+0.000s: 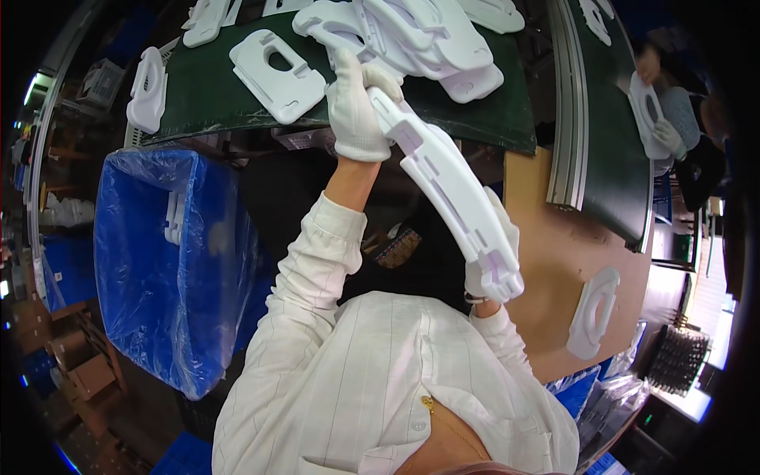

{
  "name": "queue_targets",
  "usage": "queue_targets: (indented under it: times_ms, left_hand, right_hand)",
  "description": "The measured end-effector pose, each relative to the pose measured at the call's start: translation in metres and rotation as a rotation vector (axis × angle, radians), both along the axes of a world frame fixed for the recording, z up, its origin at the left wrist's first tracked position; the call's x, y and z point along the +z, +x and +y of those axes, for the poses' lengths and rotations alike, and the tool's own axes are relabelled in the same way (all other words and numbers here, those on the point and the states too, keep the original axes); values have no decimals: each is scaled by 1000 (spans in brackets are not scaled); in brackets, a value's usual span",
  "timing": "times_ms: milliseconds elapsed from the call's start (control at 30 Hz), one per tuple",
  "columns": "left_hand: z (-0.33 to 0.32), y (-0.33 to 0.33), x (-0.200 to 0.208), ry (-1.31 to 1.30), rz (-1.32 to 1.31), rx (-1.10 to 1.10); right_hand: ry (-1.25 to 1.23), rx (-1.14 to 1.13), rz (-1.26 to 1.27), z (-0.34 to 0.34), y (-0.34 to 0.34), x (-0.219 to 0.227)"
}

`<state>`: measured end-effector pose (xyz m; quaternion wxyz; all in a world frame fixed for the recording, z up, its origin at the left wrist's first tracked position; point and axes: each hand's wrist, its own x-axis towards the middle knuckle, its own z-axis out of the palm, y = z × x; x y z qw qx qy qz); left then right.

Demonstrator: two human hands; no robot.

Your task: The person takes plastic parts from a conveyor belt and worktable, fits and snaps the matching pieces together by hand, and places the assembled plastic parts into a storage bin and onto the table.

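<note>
Grip report, both hands: L hand [356, 107], gloved, is closed around the upper end of the white part [447, 186]. R hand [507, 218], also gloved, is wrapped behind the lower end; glove shows on both sides of it, fingertips hidden, so exact finger contact can't be confirmed.

Location: white part is off the green desk [198, 99], held in the air on the near side of it, tilted, narrow slotted edge facing up.

Surroundings, ref. desk: pile of similar parts [419, 39] on its far middle; single flat part [281, 93] on its left half, apart from the pile. Blue bin [115, 237] w/ clear liner stands near side, left. Brown board [538, 317] is to the right, w/ one loose part [583, 332] on it. Co-worker's hand [671, 141], gloved, is well to the right.

Assessment: step in hand is prob. a two-handed hold w/ edge presented for viewing. Next move prob. calls for support at both ends & clearance from the desk edge.
</note>
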<state>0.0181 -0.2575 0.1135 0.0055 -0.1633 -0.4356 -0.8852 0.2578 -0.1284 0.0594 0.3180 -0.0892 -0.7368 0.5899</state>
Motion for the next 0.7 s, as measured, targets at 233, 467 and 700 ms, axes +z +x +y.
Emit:
queue_targets:
  times_ms: [233, 467, 700]
  left_hand:
    - [-5, 17, 22, -576, 711, 473]
    - [12, 23, 30, -690, 1086, 312]
    - [14, 40, 23, -694, 1042, 373]
  right_hand:
    - [67, -218, -59, 22, -21, -26]
    - [45, -14, -27, 14, -15, 10]
    - [-175, 125, 76, 12, -16, 16]
